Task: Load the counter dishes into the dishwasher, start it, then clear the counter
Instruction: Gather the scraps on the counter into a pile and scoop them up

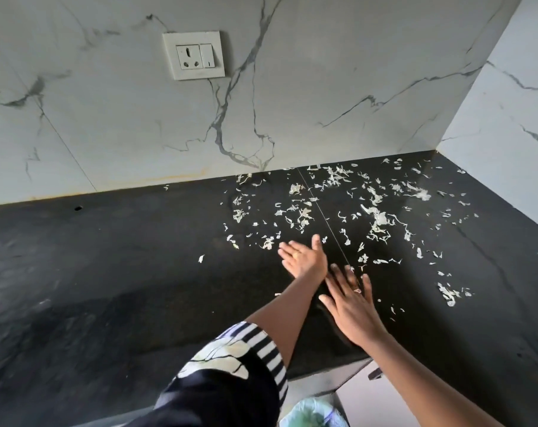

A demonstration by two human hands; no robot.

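Head view, looking down on a black counter (107,288) backed by a veined marble wall (323,87).

Stretched forward, the left hand (304,257): fingers straight and close together, thumb raised, seemingly turned on its edge at the surface, gripping nothing. Just behind it and to its right, the right hand (351,306): flat, fingers spread, back upward, likewise holding nothing. Cannot tell whether resting on the stone or hovering just over it.

Strewn ahead of both hands and off to their right, as far as the wall corner: pale scraps (378,217), thin shreds and flakes, perhaps peel. A few right at the left fingertips, a few more just to the right of the right hand. No dishes in sight on this stretch, so probably down to the clearing part of the task.

As for handling the scraps: featherweight, limp, likely damp enough to cling to stone and skin. Not worth pinching up one by one, being too small and too many. Better to rake with the edge of a straight hand, herding them into a heap toward the near lip, then catching them in the other palm cupped below it. Nearer than both hands and below the counter edge, between the forearms: a bin with a green liner (311,411), handy for the drop. Go gently, since such bits are apt to flutter off or smear.
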